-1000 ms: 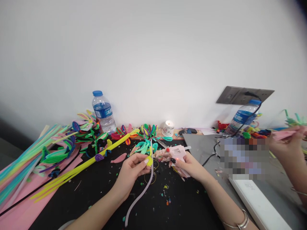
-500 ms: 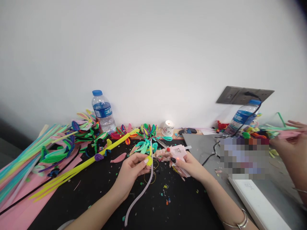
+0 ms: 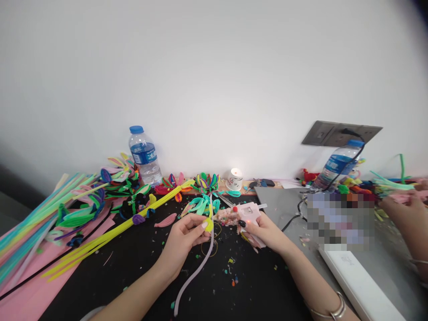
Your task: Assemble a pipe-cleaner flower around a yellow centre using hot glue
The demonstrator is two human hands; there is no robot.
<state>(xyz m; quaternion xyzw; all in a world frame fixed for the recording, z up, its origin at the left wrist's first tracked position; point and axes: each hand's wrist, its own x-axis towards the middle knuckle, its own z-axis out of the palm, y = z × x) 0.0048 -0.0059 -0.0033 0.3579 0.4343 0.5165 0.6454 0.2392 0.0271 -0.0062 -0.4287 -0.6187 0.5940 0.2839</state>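
Note:
Between the thumb and fingers of my left hand [image 3: 189, 232] is a small yellow fuzzy piece [image 3: 209, 224]. A pale lilac stem [image 3: 200, 267] runs beside it and curves down over the black mat [image 3: 261, 281]. My right hand [image 3: 264, 232] is wrapped round a pink glue gun [image 3: 249, 211] with a glue stick at its back. The gun's nozzle end, covered in glue and fuzz, points at the yellow piece; its tip is hard to make out. Just behind lie turquoise fuzzy petals [image 3: 200, 205].
Yellow pipe cleaners [image 3: 133, 221] cross the left side near multicoloured bundles [image 3: 36, 223]. Behind stand a water bottle [image 3: 143, 156], a paper cup [image 3: 234, 179] and another bottle [image 3: 337, 165]. A white box [image 3: 361, 285] lies right, near another person's hand [image 3: 404, 214].
My two hands, the yellow piece and the glue gun have hardly moved. The other person's hands at the far right have shifted slightly lower with their green and pink strips.

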